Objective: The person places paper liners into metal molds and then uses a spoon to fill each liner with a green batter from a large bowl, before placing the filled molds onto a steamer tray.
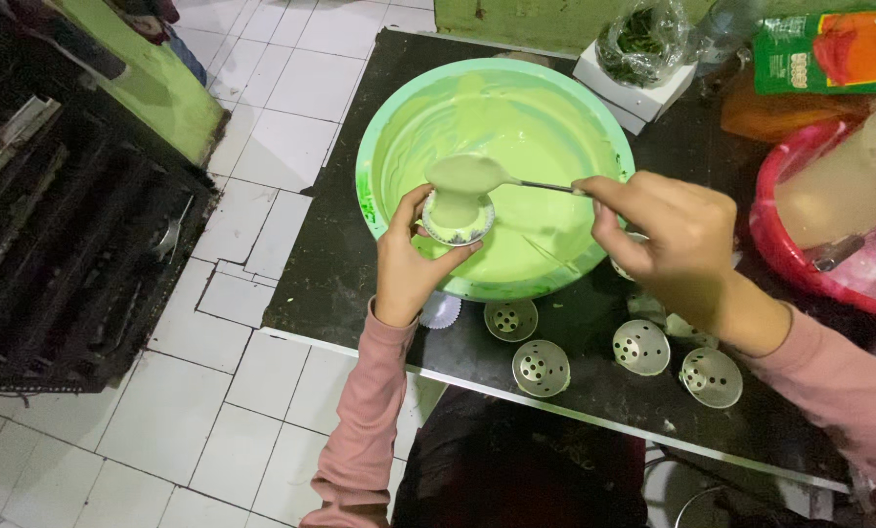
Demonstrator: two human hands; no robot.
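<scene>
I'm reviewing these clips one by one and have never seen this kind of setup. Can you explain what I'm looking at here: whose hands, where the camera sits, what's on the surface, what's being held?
There is no machine here. One camera, worn on a person's head, looks down at their own two bare hands in pink sleeves.

The left hand holds a small fluted paper cup over a big green bowl of pale green batter. The right hand holds a metal spoon loaded with batter directly above that cup.

The bowl stands on a dark table. In front of it stand several small perforated metal moulds and another white paper cup. To the right is a red basin; behind are a white box carrying a bag of greens. The floor is white tile.
</scene>
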